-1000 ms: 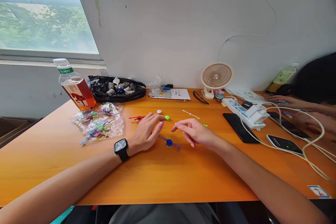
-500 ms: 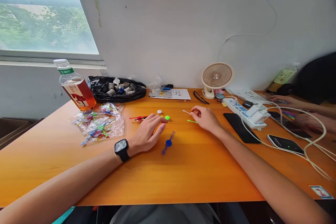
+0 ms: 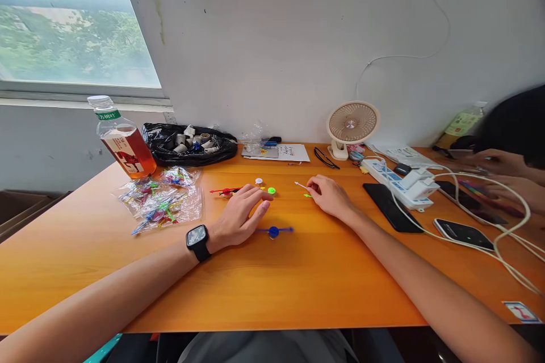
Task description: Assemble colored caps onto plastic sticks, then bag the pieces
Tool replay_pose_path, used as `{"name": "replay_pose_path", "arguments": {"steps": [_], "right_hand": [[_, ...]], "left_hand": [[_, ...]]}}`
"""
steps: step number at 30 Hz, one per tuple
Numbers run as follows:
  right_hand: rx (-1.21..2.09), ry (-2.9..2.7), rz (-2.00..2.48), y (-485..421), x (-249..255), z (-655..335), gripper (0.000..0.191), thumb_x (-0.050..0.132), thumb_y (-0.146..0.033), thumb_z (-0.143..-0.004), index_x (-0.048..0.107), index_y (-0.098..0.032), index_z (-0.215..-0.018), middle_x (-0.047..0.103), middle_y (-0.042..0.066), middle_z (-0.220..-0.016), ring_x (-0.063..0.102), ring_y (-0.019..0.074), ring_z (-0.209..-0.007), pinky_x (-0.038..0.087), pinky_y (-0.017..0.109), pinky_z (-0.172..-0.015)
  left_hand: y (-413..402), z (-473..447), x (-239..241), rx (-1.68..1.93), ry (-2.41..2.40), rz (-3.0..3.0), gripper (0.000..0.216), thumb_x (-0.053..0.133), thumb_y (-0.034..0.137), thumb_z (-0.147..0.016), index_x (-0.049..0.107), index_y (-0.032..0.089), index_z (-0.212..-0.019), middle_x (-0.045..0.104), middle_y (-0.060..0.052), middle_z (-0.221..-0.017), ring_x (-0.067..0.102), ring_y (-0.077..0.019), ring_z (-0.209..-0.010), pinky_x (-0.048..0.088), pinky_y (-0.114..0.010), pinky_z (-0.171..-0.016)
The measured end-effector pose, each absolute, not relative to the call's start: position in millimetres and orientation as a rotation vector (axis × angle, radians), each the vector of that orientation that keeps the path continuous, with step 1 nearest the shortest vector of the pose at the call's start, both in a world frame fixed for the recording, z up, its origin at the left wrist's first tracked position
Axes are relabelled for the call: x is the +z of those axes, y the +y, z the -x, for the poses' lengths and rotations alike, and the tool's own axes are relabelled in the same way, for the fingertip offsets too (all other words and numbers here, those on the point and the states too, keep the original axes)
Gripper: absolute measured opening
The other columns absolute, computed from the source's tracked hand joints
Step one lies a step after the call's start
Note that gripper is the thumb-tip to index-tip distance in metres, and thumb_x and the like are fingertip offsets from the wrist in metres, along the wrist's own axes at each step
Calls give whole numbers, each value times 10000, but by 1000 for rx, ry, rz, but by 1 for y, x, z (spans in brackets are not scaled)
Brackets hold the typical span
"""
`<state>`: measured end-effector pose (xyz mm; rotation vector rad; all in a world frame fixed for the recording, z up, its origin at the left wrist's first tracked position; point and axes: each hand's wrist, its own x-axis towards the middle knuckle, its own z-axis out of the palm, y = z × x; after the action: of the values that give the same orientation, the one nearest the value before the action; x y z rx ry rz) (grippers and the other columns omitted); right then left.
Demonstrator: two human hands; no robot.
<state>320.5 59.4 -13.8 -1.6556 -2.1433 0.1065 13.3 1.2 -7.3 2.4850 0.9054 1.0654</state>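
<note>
My left hand [image 3: 243,214], with a black watch on its wrist, rests on the table with its fingers stretched out. Just right of its thumb is a blue plastic spinner arrow [image 3: 273,232], slightly blurred. Beyond the fingers sit a green round base [image 3: 271,191] and a white round base [image 3: 259,181]. A red spinner arrow [image 3: 225,191] lies partly behind the hand. My right hand [image 3: 328,195] is closed, its thumb and fingertips on the tail of a white arrow [image 3: 300,185]. A green arrow [image 3: 307,195] pokes out beneath that hand, its rest hidden.
At left are clear bags of colourful arrow pieces [image 3: 164,204], a tea bottle [image 3: 128,144] and a black plastic bag [image 3: 191,147]. A fan [image 3: 352,125], power strip [image 3: 395,181], cables and phones [image 3: 463,233] stand right. Another person's hands [image 3: 508,187] are at far right.
The blue spinner arrow has turned from a steep slant to nearly level. My right hand has shifted slightly left, covering more of the green arrow. My left hand looks unmoved.
</note>
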Motion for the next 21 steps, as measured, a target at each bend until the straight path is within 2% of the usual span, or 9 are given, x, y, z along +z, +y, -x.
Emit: {"name": "replay_pose_path", "arguments": {"steps": [3,8,14,18,21], "right_hand": [[84,-2113,1585,58,-15,-318,104,558,-200,-980,649,-198,-931,718,77,-953,635,214,-848,401,307,-712],[193,-2027,1407,56,-20,-309,134,479,-210,-1004,610,-212,-1033,707,68,-913,634,225,-803,439,318,-724],[263,-2103,1158,49,-26,-290,293,417,-80,-951,672,-213,-1001,695,91,-1016,656,244,-957,502,359,-887],[304,-2170,1065,48,-30,-284,435,416,-61,-957,726,-231,-1210,672,102,-1136,660,242,-1029,520,375,-946],[296,-2156,1017,48,-32,-285,516,408,-82,-984,665,-264,-1392,673,101,-1218,665,244,-1108,528,388,-992]], "left_hand": [[1,-13,-7,1069,894,-2485,305,364,340,-1138,638,208,-1161,710,-87,-1138,605,-250,-1062,473,-401,-969],[3,-14,-7,1017,876,-2495,344,337,370,-1141,641,208,-1132,718,-96,-1102,620,-256,-1022,482,-406,-947],[4,-15,-9,982,844,-2505,368,322,372,-1144,646,203,-1099,725,-90,-1077,642,-251,-1002,483,-393,-928],[4,-16,-9,998,849,-2499,380,318,374,-1143,652,205,-1076,724,-84,-1056,641,-250,-988,479,-387,-918],[4,-15,-8,1009,848,-2497,381,315,371,-1144,651,206,-1077,723,-82,-1049,637,-249,-984,473,-386,-915]]}}
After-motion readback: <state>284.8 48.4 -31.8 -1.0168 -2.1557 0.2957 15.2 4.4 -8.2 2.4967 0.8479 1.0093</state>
